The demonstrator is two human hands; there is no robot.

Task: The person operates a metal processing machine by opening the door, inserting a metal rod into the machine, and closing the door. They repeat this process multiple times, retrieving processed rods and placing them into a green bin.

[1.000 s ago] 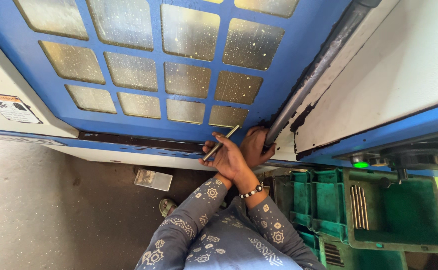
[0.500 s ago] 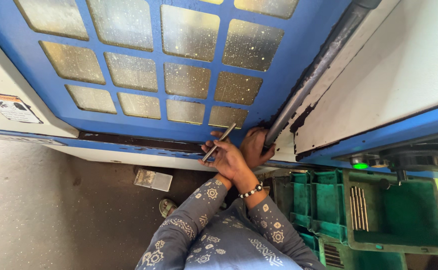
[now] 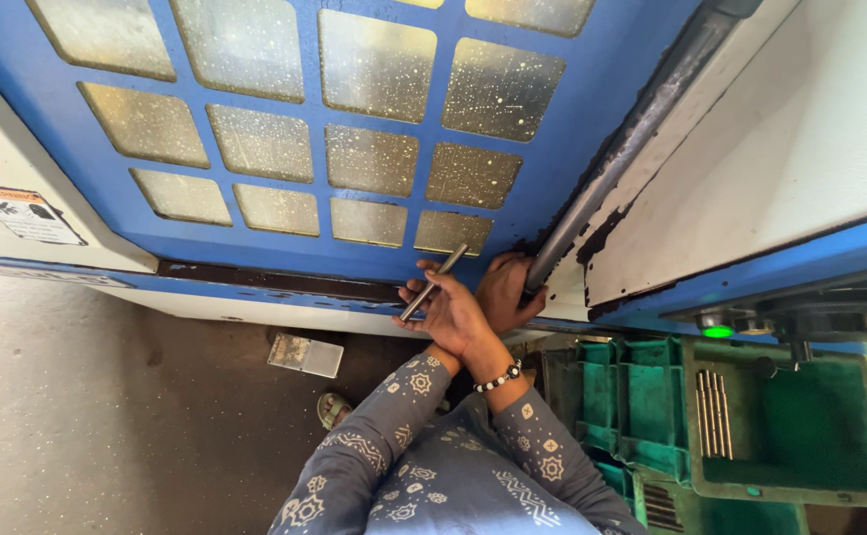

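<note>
My right hand (image 3: pixel 450 315), with a beaded bracelet at the wrist, is closed around a short grey metal rod (image 3: pixel 434 281) that points up and to the right against the blue door frame. My arms look crossed. Behind the right hand, my left hand (image 3: pixel 509 287) grips the lower end of a long dark handle bar (image 3: pixel 624 149) on the blue machine door (image 3: pixel 542 178). The door has a grid of speckled window panes (image 3: pixel 374 159). Patterned grey-blue sleeves cover both forearms.
Green plastic bins (image 3: pixel 800 436) stand at the lower right, one holding several thin metal rods (image 3: pixel 713 411). A green lit button (image 3: pixel 718 331) sits on the machine edge. On the grey floor lie a small clear box (image 3: pixel 305 354) and my sandalled foot (image 3: pixel 333 407).
</note>
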